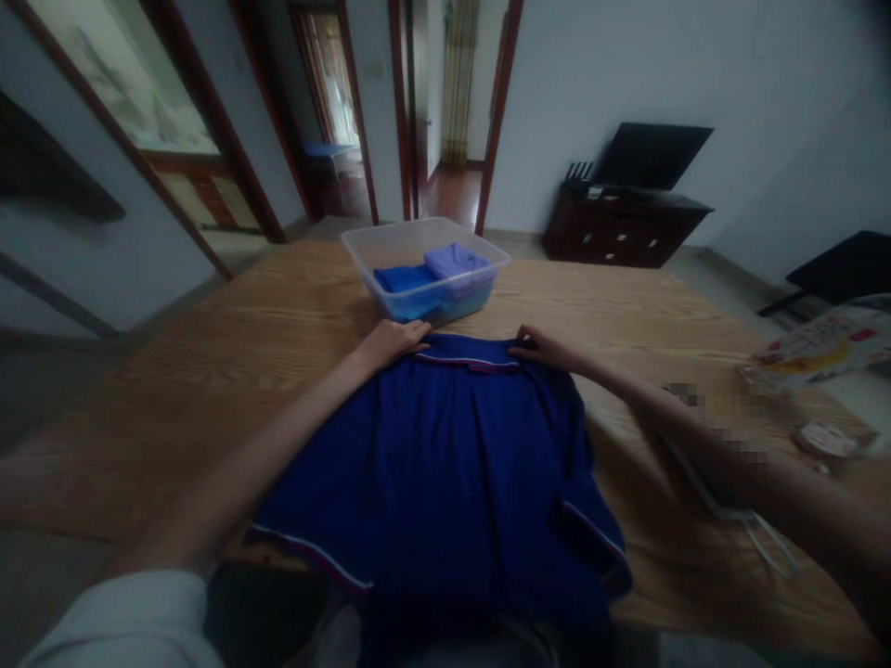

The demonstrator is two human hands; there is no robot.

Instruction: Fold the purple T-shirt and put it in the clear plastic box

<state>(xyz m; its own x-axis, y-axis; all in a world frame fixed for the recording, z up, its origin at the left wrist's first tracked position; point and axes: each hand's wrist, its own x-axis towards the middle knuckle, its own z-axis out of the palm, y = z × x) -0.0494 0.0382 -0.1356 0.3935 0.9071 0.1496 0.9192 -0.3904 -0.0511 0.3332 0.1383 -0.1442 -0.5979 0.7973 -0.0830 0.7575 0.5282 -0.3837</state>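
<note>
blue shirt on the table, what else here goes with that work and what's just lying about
In hand: blue shirt, held at its far edge by left hand and right hand; clear bin of folded clothes.
Lying about: packets, white cord, dark cabinet.

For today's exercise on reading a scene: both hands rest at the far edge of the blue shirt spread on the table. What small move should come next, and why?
Probably pinch the striped far edge and draw it back toward the body. The left hand and right hand lie on that edge, the blue shirt is spread flat, and the clear bin beyond holds folded cloths.
</note>
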